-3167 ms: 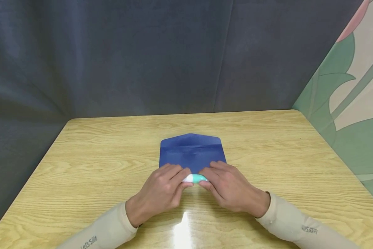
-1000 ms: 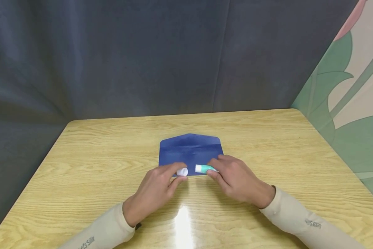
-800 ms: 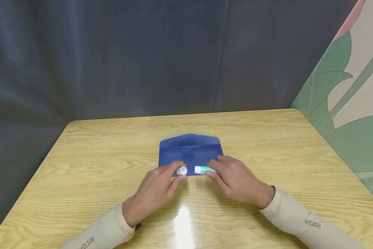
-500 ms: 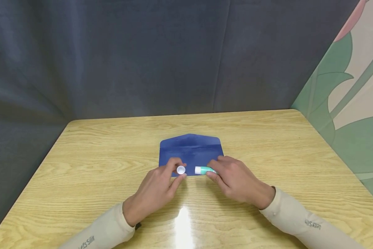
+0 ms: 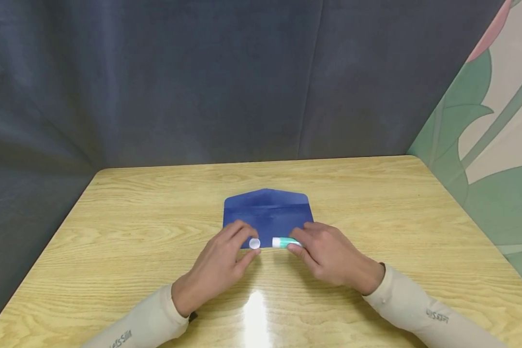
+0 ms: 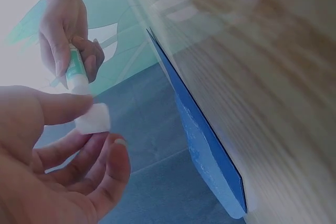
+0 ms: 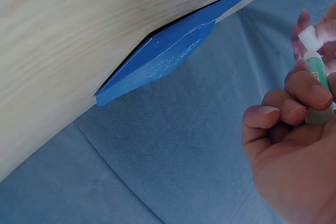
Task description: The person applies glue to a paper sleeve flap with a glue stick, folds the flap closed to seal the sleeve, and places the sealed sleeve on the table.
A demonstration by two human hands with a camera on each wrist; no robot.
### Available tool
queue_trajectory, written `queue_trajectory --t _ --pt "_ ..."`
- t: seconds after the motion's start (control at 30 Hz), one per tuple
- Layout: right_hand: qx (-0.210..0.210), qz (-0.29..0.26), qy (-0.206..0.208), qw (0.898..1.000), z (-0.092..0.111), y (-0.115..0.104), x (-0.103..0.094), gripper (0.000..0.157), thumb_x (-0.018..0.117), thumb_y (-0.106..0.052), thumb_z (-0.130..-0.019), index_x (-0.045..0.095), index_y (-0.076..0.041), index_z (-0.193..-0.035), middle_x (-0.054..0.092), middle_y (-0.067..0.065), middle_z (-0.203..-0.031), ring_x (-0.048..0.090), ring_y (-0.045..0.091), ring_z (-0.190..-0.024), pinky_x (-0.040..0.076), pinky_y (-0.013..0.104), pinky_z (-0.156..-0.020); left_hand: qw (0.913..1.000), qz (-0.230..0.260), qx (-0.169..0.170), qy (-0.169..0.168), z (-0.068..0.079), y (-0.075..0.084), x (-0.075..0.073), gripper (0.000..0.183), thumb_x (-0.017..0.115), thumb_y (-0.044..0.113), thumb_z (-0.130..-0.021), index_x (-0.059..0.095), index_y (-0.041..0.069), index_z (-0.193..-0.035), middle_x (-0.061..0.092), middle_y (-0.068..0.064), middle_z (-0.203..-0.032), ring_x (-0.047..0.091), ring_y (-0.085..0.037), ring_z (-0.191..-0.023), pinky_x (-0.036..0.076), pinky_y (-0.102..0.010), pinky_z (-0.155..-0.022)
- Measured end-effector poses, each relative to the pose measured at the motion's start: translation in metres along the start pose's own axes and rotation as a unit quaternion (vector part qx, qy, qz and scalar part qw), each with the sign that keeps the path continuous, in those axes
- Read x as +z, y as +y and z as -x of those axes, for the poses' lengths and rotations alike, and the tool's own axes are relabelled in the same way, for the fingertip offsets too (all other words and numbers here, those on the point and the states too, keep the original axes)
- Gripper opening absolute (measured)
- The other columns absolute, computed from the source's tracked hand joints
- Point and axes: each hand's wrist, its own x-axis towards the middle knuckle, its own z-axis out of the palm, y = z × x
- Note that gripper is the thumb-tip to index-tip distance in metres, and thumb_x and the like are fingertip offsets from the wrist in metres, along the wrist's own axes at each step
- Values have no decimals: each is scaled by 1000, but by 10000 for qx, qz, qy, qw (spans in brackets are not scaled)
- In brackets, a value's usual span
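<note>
the cap (image 5: 254, 243) is already off the tube (image 5: 287, 242), so uncapping looks done: your left hand (image 5: 217, 258) pinches it with fingers parted only cap-wide, your right hand (image 5: 335, 256) curls its fingers close round the tube, both pieces above the tabletop (image 5: 156, 208) by the blue envelope (image 5: 267, 217).

Pinching with the left hand (image 5: 217, 256), with left thumb (image 5: 246, 260) on the near side of the grip and bent left fingers (image 5: 240, 232) on the far side. Gripping with the right hand (image 5: 332, 253), just beside that pinch but apart, between right thumb (image 5: 303, 255) and curled right fingers (image 5: 303, 236). Slanting inward from behind both grips with left forearm (image 5: 145, 316) and right forearm (image 5: 417, 307).
</note>
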Motion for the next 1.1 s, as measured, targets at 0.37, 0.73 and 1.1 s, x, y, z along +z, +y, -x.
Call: queue_trajectory --t 0.37,0.73,1.1 --pt "63 1 -73 10000 1 0 0 19 56 -27 -100 55 -18 -84 33 -12 -64 29 2 -61 29 15 -57 9979 -279 -364 -467 -4 -12 -1 23 79 7 -82 73 15 -103 69 4 -100 68 -14 -85 51 -24 -63" --pt "-59 -10 -11 10000 2 0 2 21 56 -28 -101 53 -18 -82 30 -13 -64 27 3 -61 27 15 -57 9776 -1307 -1376 -910 -11 -69 -25 23 77 -3 -80 74 12 -97 74 -3 -89 69 -20 -75 52 -35 -55" --pt "-121 14 35 9999 1 0 3 22 55 -28 -101 52 -18 -81 30 -14 -64 26 2 -61 27 15 -56 9634 -1528 -1841 -1213 -13 -94 -35 11 71 3 -87 75 12 -92 74 -5 -91 68 -23 -77 50 -37 -54"
